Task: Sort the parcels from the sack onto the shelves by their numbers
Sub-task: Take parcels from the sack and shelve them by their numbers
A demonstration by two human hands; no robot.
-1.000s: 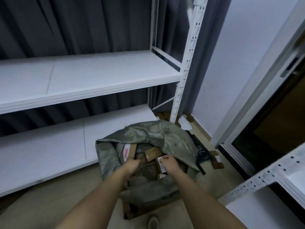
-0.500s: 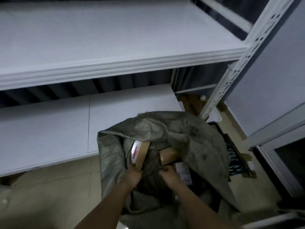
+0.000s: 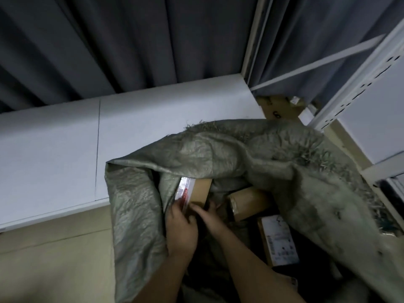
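Note:
A grey-green woven sack (image 3: 251,156) lies open on the floor against the low white shelf (image 3: 135,136). Inside it stands a flat cardboard parcel (image 3: 200,190) with a white and red label on its left side. Both hands are on its lower edge: my left hand (image 3: 181,228) at the labelled side, my right hand (image 3: 209,215) at the brown side. To the right lies a taped brown box (image 3: 247,202), and below that another parcel with a white label (image 3: 278,239).
A dark curtain (image 3: 131,44) hangs behind the shelf. A white perforated upright (image 3: 358,82) rises at the right, with flattened cardboard (image 3: 277,108) at its foot. Beige floor (image 3: 54,265) lies at the lower left.
The view has dropped and come closer; the upper shelf is out of frame. My right hand has moved left from the middle of the sack onto the flat parcel, beside my left hand.

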